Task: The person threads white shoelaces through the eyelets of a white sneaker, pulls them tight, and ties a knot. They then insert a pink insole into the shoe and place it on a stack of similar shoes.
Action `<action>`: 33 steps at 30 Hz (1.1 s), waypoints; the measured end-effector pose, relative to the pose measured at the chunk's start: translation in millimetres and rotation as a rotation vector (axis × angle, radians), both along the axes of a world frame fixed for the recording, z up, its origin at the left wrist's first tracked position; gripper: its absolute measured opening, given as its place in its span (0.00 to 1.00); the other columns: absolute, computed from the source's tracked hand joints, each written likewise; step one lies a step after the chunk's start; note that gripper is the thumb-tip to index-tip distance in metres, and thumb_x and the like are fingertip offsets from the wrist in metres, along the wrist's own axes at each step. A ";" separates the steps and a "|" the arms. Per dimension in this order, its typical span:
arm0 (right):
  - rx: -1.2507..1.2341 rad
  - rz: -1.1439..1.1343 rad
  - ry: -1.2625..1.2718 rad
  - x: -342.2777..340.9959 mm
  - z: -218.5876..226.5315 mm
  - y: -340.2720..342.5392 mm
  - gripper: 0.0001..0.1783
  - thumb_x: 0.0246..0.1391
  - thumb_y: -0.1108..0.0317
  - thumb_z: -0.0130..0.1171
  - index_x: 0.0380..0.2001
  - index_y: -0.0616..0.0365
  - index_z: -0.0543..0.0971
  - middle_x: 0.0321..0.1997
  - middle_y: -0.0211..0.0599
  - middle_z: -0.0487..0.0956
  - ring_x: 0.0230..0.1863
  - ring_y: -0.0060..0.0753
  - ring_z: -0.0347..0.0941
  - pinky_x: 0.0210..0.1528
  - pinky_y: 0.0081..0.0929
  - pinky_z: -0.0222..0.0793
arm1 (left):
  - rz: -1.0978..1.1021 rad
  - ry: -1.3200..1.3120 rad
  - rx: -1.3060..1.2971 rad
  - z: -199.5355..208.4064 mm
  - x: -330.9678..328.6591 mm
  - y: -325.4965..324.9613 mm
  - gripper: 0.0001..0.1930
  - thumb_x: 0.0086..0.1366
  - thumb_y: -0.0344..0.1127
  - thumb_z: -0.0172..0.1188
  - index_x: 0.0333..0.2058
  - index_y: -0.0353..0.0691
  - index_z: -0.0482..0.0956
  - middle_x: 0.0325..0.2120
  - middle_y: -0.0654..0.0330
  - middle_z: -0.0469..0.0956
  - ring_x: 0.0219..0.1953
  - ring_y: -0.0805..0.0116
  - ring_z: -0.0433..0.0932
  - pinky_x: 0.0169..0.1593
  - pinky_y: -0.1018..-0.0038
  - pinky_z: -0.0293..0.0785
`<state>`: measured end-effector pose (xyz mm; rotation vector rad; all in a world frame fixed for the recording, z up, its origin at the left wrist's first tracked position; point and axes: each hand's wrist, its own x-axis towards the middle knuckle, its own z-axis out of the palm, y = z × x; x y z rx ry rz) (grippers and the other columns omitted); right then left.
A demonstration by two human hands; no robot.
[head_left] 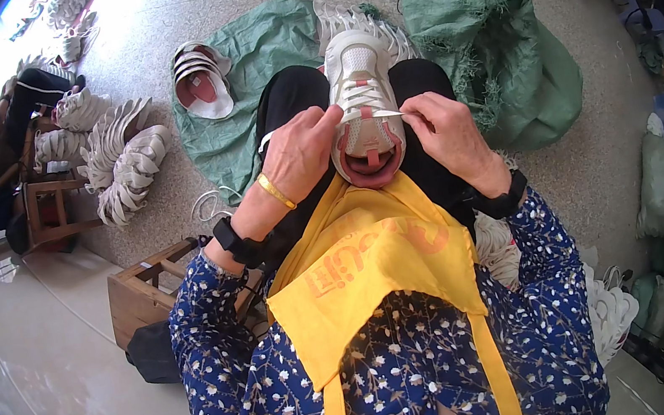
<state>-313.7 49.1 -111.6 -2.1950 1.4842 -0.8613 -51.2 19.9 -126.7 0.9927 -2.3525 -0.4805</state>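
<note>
A white sneaker [355, 58] with pink trim rests between my knees, its toe pointing away and its pink-lined opening toward me. A flat white shoelace [385, 113] runs crosswise over the tongue and zigzags up the shoe. At the sneaker's left side my left hand [299, 151] is closed, its thumb and forefinger pinching the lace; a loose white end shows beside that hand. My right hand [448, 137] pinches the lace just off the sneaker's right side. Between the two hands the lace looks drawn taut.
A green woven sheet [257, 33] lies ahead under a white upper with pink lining [201, 81]. Another green sack [529, 69] is crumpled to the right. Rows of white shoe uppers [127, 168] lie left, near a wooden stool [136, 307]. A yellow apron [365, 262] covers my lap.
</note>
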 end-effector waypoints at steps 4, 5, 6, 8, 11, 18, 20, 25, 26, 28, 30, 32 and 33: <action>-0.054 0.008 0.049 0.0 -2.2 -5.9 0.03 0.57 0.75 0.60 0.33 0.60 0.76 0.31 0.45 0.78 0.34 0.54 0.77 0.34 0.44 0.72 | -0.021 -0.050 -0.150 2.8 3.7 -16.0 0.05 0.65 0.28 0.56 0.38 0.38 0.69 0.26 0.53 0.68 0.31 0.48 0.74 0.32 0.58 0.70; -0.080 -0.010 0.041 -2.1 -2.5 -10.7 0.03 0.57 0.75 0.60 0.33 0.60 0.75 0.31 0.45 0.77 0.34 0.54 0.77 0.34 0.44 0.72 | -0.037 -0.062 -0.149 2.5 6.4 -19.7 0.05 0.65 0.28 0.56 0.37 0.38 0.69 0.26 0.53 0.68 0.32 0.49 0.74 0.32 0.58 0.70; -0.108 -0.026 0.036 -6.6 -2.0 -17.7 0.04 0.57 0.75 0.60 0.33 0.61 0.75 0.31 0.45 0.77 0.34 0.54 0.77 0.34 0.44 0.72 | -0.052 -0.071 -0.150 1.9 9.9 -23.8 0.05 0.65 0.28 0.57 0.37 0.38 0.70 0.26 0.53 0.68 0.32 0.49 0.74 0.32 0.58 0.70; -0.105 -0.045 0.047 -11.4 0.6 -20.1 0.04 0.57 0.75 0.60 0.32 0.61 0.74 0.30 0.45 0.77 0.34 0.54 0.76 0.34 0.44 0.71 | -0.102 -0.082 -0.132 2.5 14.8 -22.4 0.05 0.65 0.29 0.57 0.37 0.38 0.70 0.26 0.53 0.68 0.32 0.49 0.74 0.32 0.58 0.71; 0.006 -0.031 0.011 -15.8 6.1 -8.5 0.03 0.57 0.76 0.60 0.33 0.61 0.76 0.31 0.46 0.78 0.34 0.53 0.77 0.35 0.42 0.72 | -0.114 -0.123 -0.119 5.0 22.4 -14.0 0.06 0.65 0.29 0.58 0.37 0.38 0.70 0.26 0.54 0.68 0.31 0.50 0.74 0.32 0.59 0.71; 0.009 -0.222 -0.017 -58.6 9.4 12.1 0.03 0.57 0.76 0.62 0.35 0.62 0.80 0.32 0.44 0.82 0.29 0.42 0.79 0.32 0.33 0.72 | 0.102 -0.189 -0.062 4.6 63.7 3.9 0.05 0.64 0.29 0.60 0.35 0.39 0.73 0.29 0.54 0.69 0.31 0.50 0.76 0.32 0.58 0.72; 0.035 -0.298 0.006 -75.0 9.1 17.7 0.03 0.57 0.76 0.62 0.35 0.62 0.80 0.31 0.43 0.81 0.27 0.36 0.77 0.31 0.29 0.71 | 0.129 -0.086 0.005 3.9 75.1 8.7 0.05 0.64 0.27 0.61 0.34 0.36 0.73 0.32 0.52 0.69 0.32 0.46 0.76 0.34 0.57 0.72; 0.086 -0.443 -0.009 -118.9 4.2 30.6 0.04 0.59 0.74 0.62 0.37 0.61 0.82 0.24 0.34 0.79 0.21 0.20 0.72 0.24 0.24 0.67 | 0.266 -0.142 -0.034 5.1 112.1 15.9 0.07 0.62 0.23 0.62 0.33 0.34 0.71 0.32 0.51 0.71 0.32 0.46 0.74 0.35 0.59 0.70; 0.099 -0.489 -0.027 -130.4 -0.3 33.7 0.05 0.60 0.74 0.62 0.38 0.61 0.83 0.22 0.31 0.78 0.20 0.16 0.72 0.23 0.22 0.67 | 0.280 -0.144 -0.005 3.3 121.8 16.0 0.07 0.62 0.23 0.62 0.33 0.35 0.71 0.31 0.51 0.71 0.32 0.46 0.74 0.35 0.59 0.70; 0.114 -0.546 -0.042 -153.8 -10.2 38.4 0.05 0.61 0.73 0.62 0.38 0.61 0.83 0.21 0.30 0.78 0.21 0.16 0.73 0.24 0.21 0.68 | 0.335 -0.138 0.073 3.2 137.7 19.0 0.07 0.62 0.23 0.61 0.33 0.34 0.70 0.27 0.50 0.72 0.32 0.44 0.74 0.36 0.59 0.70; 0.127 -0.586 -0.016 -179.3 -19.4 43.4 0.05 0.61 0.73 0.62 0.39 0.61 0.83 0.24 0.28 0.80 0.22 0.16 0.74 0.24 0.19 0.69 | 0.387 -0.175 0.072 -5.0 162.5 17.8 0.06 0.62 0.24 0.60 0.34 0.34 0.70 0.28 0.49 0.72 0.32 0.44 0.74 0.36 0.59 0.70; 0.199 -0.642 -0.095 -195.0 -21.8 49.5 0.05 0.62 0.73 0.61 0.39 0.61 0.83 0.26 0.28 0.81 0.22 0.16 0.75 0.25 0.18 0.70 | 0.433 -0.213 0.068 -17.2 199.3 16.7 0.06 0.63 0.24 0.59 0.34 0.34 0.70 0.28 0.48 0.73 0.32 0.43 0.74 0.36 0.58 0.70; 0.232 -0.672 -0.135 -204.5 -24.1 52.5 0.05 0.62 0.74 0.61 0.39 0.61 0.83 0.27 0.27 0.81 0.23 0.16 0.75 0.25 0.17 0.70 | 0.493 -0.246 0.113 -20.8 215.0 16.4 0.05 0.63 0.26 0.57 0.34 0.35 0.69 0.29 0.47 0.73 0.34 0.40 0.75 0.37 0.55 0.71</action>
